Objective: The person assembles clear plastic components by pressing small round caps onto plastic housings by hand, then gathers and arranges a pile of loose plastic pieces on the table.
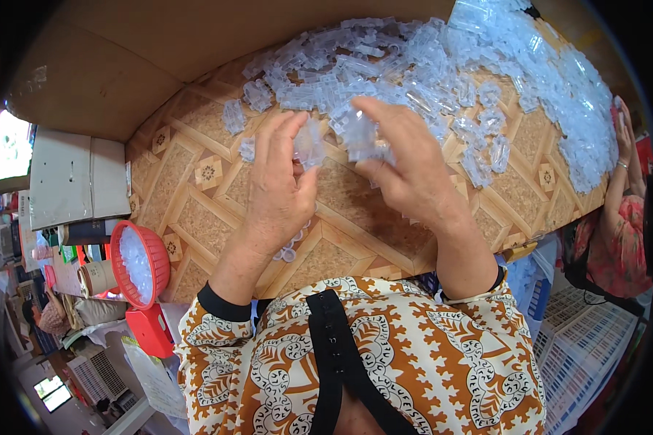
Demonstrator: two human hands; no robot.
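Between the thumb and fingers of my left hand point(274, 185) is a clear plastic piece point(310, 145), held upright above the table. Facing it, my right hand point(411, 163) grips another clear plastic piece point(360, 136) with thumb and fingers; motion smears its outline, and I cannot tell whether it is one part or two. A narrow gap separates the two pieces. Beyond my hands lies a large heap of similar clear plastic pieces point(413, 61), with a few strays point(233, 116) near its left edge. Several small whitish rings point(289, 254) rest on the table beside my left wrist.
The patterned wood-look table point(210, 199) is bordered by a tall cardboard wall point(109, 54) at the back left. A red basket point(162, 257) of clear bits stands at the left edge. At the right, another person's hand point(622, 138) touches the heap; plastic crates point(584, 341) stand below.
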